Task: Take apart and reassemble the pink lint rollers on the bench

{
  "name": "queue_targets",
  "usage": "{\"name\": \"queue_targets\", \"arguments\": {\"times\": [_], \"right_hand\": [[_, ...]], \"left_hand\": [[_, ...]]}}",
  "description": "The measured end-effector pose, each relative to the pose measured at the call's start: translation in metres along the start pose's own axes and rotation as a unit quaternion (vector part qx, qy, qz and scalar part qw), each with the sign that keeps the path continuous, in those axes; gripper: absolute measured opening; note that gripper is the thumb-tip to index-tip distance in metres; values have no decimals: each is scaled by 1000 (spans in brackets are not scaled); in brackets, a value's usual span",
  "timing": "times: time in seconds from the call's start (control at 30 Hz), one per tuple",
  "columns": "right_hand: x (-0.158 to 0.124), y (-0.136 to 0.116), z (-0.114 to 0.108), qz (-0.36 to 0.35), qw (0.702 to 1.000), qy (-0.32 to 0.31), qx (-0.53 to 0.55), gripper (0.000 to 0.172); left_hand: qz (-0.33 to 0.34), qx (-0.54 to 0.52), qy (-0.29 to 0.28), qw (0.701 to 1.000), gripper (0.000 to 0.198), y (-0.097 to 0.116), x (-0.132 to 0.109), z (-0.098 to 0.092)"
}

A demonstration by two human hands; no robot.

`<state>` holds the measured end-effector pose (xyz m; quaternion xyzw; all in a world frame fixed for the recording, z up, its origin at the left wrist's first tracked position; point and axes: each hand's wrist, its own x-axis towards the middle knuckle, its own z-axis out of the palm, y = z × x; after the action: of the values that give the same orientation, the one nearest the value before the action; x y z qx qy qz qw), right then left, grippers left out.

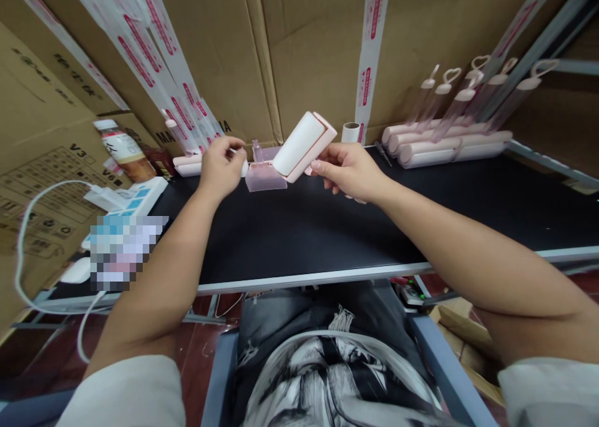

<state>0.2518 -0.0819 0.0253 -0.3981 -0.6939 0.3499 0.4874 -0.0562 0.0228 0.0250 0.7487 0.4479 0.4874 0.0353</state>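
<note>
Over the table, my right hand (349, 170) pinches a lint roller (302, 147) by its pale pink cover; the white roll faces up and tilts. My left hand (223, 168) is closed with the fingertips around a small white piece (244, 167), mostly hidden by the fingers. Between the hands, a translucent pink plastic piece (266, 178) appears at the lower end of the lint roller. Whether it is joined to the roller or the white piece, I cannot tell. Small pale parts beneath my right hand are partly hidden.
Several finished-looking lint rollers (456, 143) with clear handles lie at the back right. A white paper roll (350, 132) stands by the cardboard wall (309, 52). On the left are another roller (188, 165), a drink bottle (124, 151), a power strip (147, 199) and a cable (21, 252).
</note>
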Motion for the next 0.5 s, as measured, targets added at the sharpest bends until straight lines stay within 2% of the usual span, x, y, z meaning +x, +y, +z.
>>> {"name": "queue_targets", "arguments": {"times": [0.1,0.17,0.37,0.5], "right_hand": [[0,6,3,0,1000,-24,-10,27],[0,9,4,-4,999,-36,-18,27],[-1,12,5,-33,996,-65,-48,24],[-1,12,4,-52,993,-88,-52,25]], "left_hand": [[85,99,-149,980,29,7,-10,5],[108,133,-215,961,36,9,-15,9],[72,205,-306,927,65,12,-19,9],[47,268,-325,906,79,17,-19,4]]}}
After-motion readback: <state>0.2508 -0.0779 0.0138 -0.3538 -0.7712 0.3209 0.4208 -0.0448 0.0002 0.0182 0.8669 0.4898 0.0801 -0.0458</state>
